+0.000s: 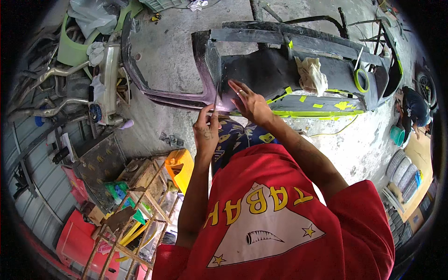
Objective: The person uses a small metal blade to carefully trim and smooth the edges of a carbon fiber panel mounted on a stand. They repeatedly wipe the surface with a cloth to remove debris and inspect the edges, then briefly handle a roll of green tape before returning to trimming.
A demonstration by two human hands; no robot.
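A large car bumper (261,65), black with greyish-purple sanded areas, lies across the floor before me. My left hand (205,128) is at its near edge, fingers closed round a thin, narrow strip (216,99) that points away from me; whether it is a blade cannot be told. Just to the right, my right hand (253,106) is raised with its fingers stretched out toward the left, over the bumper's near edge. It seems to hold nothing. Yellow-green masking tape (317,113) runs along the bumper's lower edge, right of my hands.
A crumpled cloth (311,76) and a roll of green tape (361,80) rest on the bumper. Exhaust pipes (60,72) are piled at left. Nearer stand a yellow jerrycan (179,169) and a rusty metal rack (135,224). Another person (415,109) crouches at far right beside a teal bucket (397,135).
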